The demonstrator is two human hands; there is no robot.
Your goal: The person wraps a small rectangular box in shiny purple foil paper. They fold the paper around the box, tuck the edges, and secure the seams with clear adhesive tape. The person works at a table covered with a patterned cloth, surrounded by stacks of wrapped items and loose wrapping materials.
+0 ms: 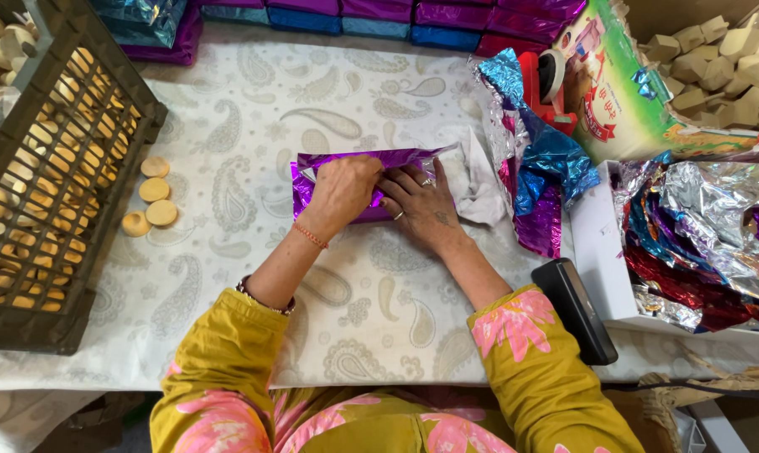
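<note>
Near the middle of the tabletop [254,109], which is covered with a white cloth printed in pale paisley, lies a flat packet wrapped in shiny purple foil [312,180]. Both hands rest on it. The left hand [343,189] lies curled over the packet's middle, its fingers pressed together and bent down onto the foil. The right hand [421,205] touches it just beside, fingers spread slightly and flat on the wrapper, with a ring on one finger; whether it pinches a fold I cannot tell. A crumpled white paper [472,180] sticks out from under the packet's right end. Toward the left edge stands a dark slatted crate [27,294] filled with round tan discs, and four loose discs [151,201] lie on the cloth just beside it. Along the far edge runs a row of finished packets in purple and blue foil [379,17]. To the right, loose blue and purple foil sheets [539,168] lie heaped, near a red tape dispenser [547,84]. A white box of crumpled foil scraps [698,243] sits at the right edge, and a black rectangular device [577,310] lies near the front edge.
</note>
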